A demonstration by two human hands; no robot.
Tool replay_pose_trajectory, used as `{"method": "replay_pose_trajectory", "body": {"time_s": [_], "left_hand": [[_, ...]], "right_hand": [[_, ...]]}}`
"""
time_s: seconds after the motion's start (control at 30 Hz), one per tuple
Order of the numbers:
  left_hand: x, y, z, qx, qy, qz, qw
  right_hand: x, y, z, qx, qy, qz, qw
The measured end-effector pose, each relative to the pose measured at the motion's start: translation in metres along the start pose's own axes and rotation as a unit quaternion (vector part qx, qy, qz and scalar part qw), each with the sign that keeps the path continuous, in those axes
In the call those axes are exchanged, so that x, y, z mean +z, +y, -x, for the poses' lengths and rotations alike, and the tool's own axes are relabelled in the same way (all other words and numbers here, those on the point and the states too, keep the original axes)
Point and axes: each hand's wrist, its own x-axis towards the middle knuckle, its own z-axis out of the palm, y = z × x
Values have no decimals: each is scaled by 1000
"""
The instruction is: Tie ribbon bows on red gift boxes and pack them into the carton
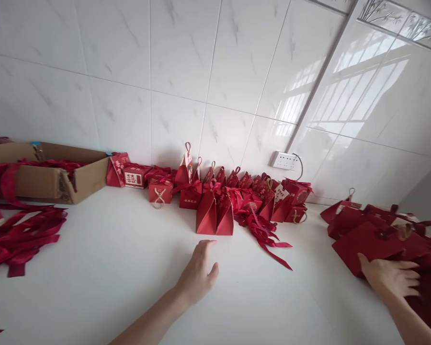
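Observation:
My left hand (198, 274) hovers over the white table with its fingers apart and nothing in them. Just beyond it stand two red triangular boxes (214, 216), side by side at the front of a row of red boxes. At the right, my right hand (393, 277) is spread, palm partly turned up, against a pile of red bags or boxes (368, 242). Its fingers overlap the pile's dark red lower part, and none of them closes on anything I can make out.
An open cardboard box (89, 178) holding red ribbon stands at the back left. Loose red ribbons (32, 237) lie in front of it, others (267, 235) beside the row. A white tiled wall with a power strip (284, 160) rises behind the table (129, 268).

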Motion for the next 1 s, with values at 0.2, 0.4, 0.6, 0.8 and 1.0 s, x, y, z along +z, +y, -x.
{"method": "replay_pose_trajectory", "body": {"time_s": [0.2, 0.4, 0.6, 0.8, 1.0], "left_hand": [[11, -4, 1, 27, 25, -15, 999], [-29, -56, -24, -46, 187, -157, 969], [-107, -112, -62, -226, 245, -232, 914], [-113, -126, -109, -325, 270, -247, 872], [-113, -132, -143, -385, 294, -230, 844]], "right_hand": [[-9, -69, 70, -245, 70, -99, 962], [-5, -125, 192, -562, -336, -234, 718], [-3, -125, 248, -581, -430, -259, 640], [0, -130, 251, -546, -457, -263, 651], [7, -134, 253, -556, -439, -278, 648]]}}
